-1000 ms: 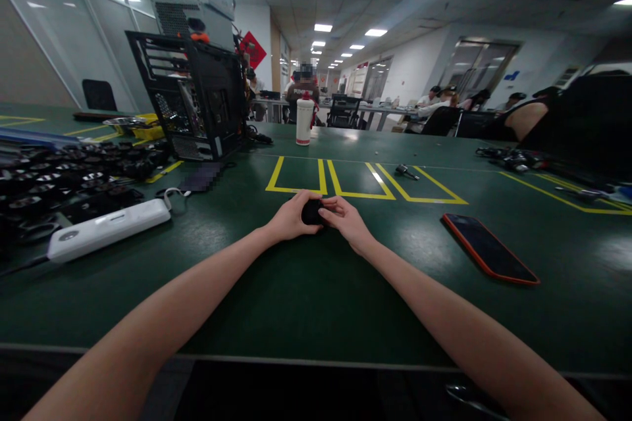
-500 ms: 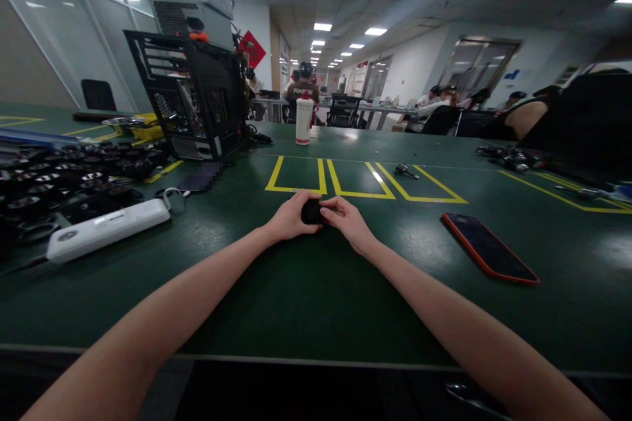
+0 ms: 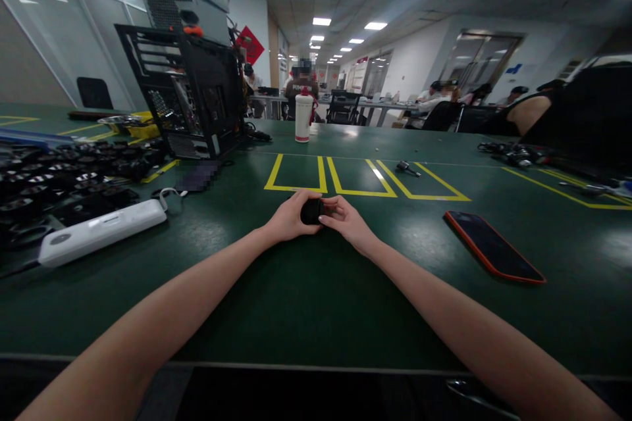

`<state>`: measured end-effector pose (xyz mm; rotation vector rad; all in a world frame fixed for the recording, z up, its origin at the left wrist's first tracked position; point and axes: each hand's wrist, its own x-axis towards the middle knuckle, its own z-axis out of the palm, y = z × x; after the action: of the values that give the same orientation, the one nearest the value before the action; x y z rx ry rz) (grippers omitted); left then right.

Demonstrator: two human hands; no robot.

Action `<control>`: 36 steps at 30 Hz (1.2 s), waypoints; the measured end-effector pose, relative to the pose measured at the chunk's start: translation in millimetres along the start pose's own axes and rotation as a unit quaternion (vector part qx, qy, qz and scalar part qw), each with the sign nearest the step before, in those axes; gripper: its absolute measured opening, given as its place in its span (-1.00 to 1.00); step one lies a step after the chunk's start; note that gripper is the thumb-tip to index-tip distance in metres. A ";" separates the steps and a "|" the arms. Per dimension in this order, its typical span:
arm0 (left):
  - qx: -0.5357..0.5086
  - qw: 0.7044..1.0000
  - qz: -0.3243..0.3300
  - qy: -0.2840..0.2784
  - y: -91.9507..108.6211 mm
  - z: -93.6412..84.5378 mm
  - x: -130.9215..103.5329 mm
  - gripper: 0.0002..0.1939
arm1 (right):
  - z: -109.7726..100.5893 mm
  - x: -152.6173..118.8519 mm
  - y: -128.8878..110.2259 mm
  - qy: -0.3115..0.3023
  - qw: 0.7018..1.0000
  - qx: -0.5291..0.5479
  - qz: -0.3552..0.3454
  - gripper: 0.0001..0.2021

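Head view: black rounded piece (image 3: 311,212) is held between both hands, at the counter (image 3: 316,316), just nearside of the left yellow tape frame (image 3: 296,188). Its left side is wrapped by thumb and fingers of the left hand (image 3: 291,216); its right edge is gripped by the fingertips of the right hand (image 3: 347,219). Contact with the counter can't be told.

Progress: two-handed grasp is made, piece not yet released. Whether it's being turned, opened or fitted can't be told, so remaining work can't be sized. Small dark part (image 3: 407,169) is left untouched at the right tape frame (image 3: 429,197); orange-edged phone (image 3: 494,247) also untouched.

Writing: "PUMP…" can be read on a seated person's dark shirt (image 3: 297,87), rest unclear. Red lettering on the white bottle (image 3: 303,118) is too small. No brand can be made out on the white power strip (image 3: 103,233) or computer case (image 3: 217,92).
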<state>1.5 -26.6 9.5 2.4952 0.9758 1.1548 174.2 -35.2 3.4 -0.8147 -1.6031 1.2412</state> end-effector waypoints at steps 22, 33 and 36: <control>-0.034 0.997 -0.064 -0.042 4.6 -8.3 13.4 -0.43 | -2.9 9.0 -8.2 -0.002 0.998 0.047 0.036 -0.72; -0.031 0.998 -0.047 -0.034 7.3 -10.7 9.1 -0.44 | 0.1 7.4 -9.9 0.029 0.997 -0.001 0.065 -0.67; -0.027 0.998 -0.039 -0.030 7.1 -10.1 7.3 -0.43 | 1.8 3.8 -10.9 0.005 0.999 0.025 0.039 -0.67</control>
<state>0.8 -27.9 23.8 2.4135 1.0030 1.0630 171.5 -35.3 14.8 -0.8577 -1.5389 1.3257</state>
